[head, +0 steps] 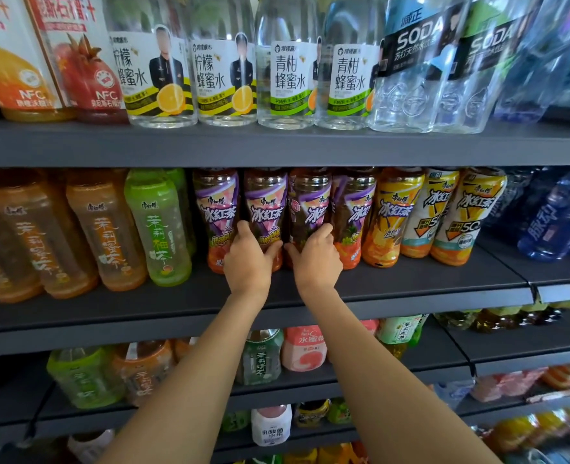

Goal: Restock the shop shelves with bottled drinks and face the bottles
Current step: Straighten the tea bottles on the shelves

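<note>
Both arms stretched forward to the middle shelf point(411, 289) of a dark grey shop rack. Left hand point(248, 259) wrapped round the lower part of a purple-labelled iced tea bottle point(266, 209) — thumb on its left side, fingers curled round the right. Right hand point(315, 259) gripping the neighbouring purple-labelled bottle point(310, 205) the same way, thumb pointing left at the base, fingers curled over its right flank. Both bottles upright, standing on the shelf well back from its front edge, touching or nearly touching each other, the two hands just beside one another at their bases. Flanked by a third purple bottle point(216, 209) on the left and a fourth point(352, 212) on the right, labels facing out. Further right, yellow-labelled tea bottles point(397, 216); further left, a green bottle point(158, 229) and amber tea bottles point(106, 236), these set nearer the front edge. On the upper shelf point(277, 145), clear honey-water bottles point(223, 72), juice cartons point(72, 55) at left, soda bottles point(411, 61) at right. Below the forearms — lower shelves with mixed small bottles, blurred.
</note>
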Demonstrator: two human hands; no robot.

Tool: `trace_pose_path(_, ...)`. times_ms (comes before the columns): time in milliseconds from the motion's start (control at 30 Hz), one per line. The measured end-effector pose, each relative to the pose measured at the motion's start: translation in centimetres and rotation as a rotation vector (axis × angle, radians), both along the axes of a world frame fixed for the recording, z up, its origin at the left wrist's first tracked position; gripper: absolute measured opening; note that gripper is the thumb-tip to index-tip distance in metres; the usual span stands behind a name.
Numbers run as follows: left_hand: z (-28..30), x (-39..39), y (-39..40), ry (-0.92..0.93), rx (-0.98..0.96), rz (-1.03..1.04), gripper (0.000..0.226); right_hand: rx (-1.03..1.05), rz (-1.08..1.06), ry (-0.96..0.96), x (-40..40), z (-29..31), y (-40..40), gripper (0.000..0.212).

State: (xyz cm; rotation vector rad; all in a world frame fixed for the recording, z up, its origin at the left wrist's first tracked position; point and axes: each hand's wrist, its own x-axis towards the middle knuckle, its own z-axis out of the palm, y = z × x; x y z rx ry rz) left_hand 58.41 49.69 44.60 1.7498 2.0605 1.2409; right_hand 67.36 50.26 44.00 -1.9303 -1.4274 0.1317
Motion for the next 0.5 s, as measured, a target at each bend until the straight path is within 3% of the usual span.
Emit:
trace_pose_path(200, -1.5, -1.3, -0.3, 0.042, 0.0, -0.083, 0.056, -0.01, 0.05, 0.06, 0.3, -0.5, -0.3, 0.046)
trace_pose_path(500, -1.9, -2.0, 0.8, -0.018, 0.021, -0.115, 0.056, -0.015, -0.046, -0.035, -0.6, -1.1, -0.3, 0.052)
